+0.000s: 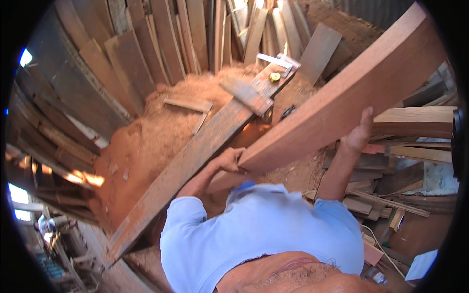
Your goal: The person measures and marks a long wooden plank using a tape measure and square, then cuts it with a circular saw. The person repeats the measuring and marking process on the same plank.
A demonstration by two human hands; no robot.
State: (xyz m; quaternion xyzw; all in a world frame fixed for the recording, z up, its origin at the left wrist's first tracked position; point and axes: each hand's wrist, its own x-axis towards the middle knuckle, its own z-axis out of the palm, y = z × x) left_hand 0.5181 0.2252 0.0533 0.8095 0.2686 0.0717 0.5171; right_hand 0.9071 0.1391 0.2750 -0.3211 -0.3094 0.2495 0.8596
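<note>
I hold a long, thick reddish-brown wooden plank (342, 97) in both hands, tilted up from my chest toward the upper right. My left hand (230, 159) is closed round its lower near end. Farther up the plank, my right hand (358, 134) grips the lower edge, with some fingers hidden behind it. Left of the plank runs a long, worn wooden beam (188, 163). A short board (246, 95) lies across that beam. Toward the beam's far end are a yellow tape measure (275, 77) and a metal square (276, 61).
Sawdust (141, 141) covers the ground, with wood offcuts (188, 102) on it. Upright boards (141, 53) lean along the back and left. Stacked timber (415, 122) and scraps (381, 200) lie at the right. A dark object (288, 112) sits beside the beam. A person (46, 227) is at the far lower left.
</note>
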